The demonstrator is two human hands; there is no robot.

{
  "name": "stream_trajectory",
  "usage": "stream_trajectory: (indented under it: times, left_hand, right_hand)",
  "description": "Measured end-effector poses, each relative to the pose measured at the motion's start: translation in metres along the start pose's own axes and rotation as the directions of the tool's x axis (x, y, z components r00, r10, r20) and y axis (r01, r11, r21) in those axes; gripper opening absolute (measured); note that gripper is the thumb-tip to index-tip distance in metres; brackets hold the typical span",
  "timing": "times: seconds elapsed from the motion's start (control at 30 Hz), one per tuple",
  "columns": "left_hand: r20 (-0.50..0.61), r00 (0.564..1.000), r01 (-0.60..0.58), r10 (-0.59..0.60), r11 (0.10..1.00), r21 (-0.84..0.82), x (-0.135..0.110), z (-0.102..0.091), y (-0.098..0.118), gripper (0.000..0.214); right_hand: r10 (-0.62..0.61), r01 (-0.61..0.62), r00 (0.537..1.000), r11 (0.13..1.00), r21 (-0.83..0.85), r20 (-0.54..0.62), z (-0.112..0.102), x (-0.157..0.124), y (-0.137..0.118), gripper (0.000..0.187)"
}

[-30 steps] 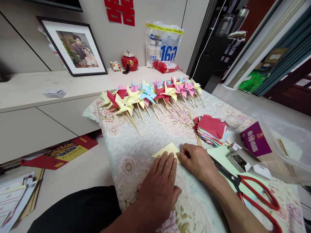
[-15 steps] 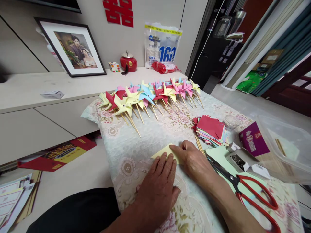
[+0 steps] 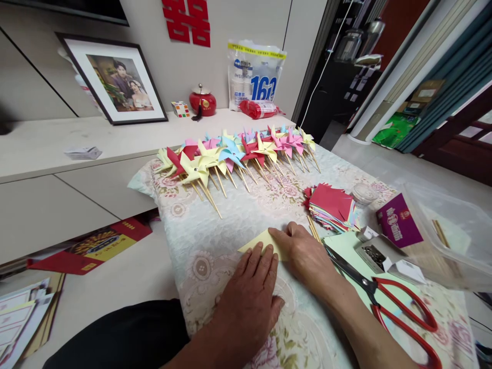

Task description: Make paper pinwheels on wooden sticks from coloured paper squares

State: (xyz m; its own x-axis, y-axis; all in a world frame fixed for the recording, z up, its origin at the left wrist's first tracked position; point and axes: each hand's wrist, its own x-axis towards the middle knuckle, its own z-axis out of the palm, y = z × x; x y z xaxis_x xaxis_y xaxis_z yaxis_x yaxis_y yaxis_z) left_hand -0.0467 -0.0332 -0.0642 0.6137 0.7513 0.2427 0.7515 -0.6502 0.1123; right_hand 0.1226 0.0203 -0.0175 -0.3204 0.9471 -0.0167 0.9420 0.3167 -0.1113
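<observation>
A pale yellow sheet of paper, folded into a triangle, lies on the flowered tablecloth. My left hand rests flat over its near edge, fingers stretched out and thumb apart. At the paper's right side, my right hand is curled, with a finger and thumb pressed on it near the top corner. Part of the sheet is hidden beneath both hands. Close to my right forearm lie scissors with red handles, partly on light green paper. Thin wooden sticks lie just beyond my right hand.
Finished paper pinwheels on sticks line the table's far side. A stack of coloured paper squares lies to the right, near a small box of dark fasteners and a clear plastic bin. A white cabinet stands behind.
</observation>
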Motion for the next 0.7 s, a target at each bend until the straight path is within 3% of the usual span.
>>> stream_trajectory:
  times: [0.13,0.27,0.53,0.7]
  left_hand:
    - [0.023,1.0,0.007,-0.007,1.0,-0.015,0.001,-0.003,0.0,0.06]
    - [0.021,1.0,-0.003,0.003,1.0,-0.013,0.001,-0.005,0.0,0.06]
    - [0.028,1.0,0.009,-0.008,1.0,-0.025,0.0,-0.004,0.0,0.06]
    - [0.061,0.998,0.021,-0.018,0.999,-0.042,0.001,-0.007,0.001,0.06]
  right_hand:
    - [0.091,-0.068,0.988,0.981,0.181,-0.124,0.007,0.001,0.007,0.038]
    - [0.054,-0.004,0.988,0.944,0.33,-0.144,0.009,0.003,0.006,0.034]
    - [0.076,-0.045,0.994,0.945,0.325,-0.084,0.017,0.009,0.008,0.034]
    - [0.073,0.008,0.976,0.928,0.372,-0.203,0.015,0.007,0.006,0.029]
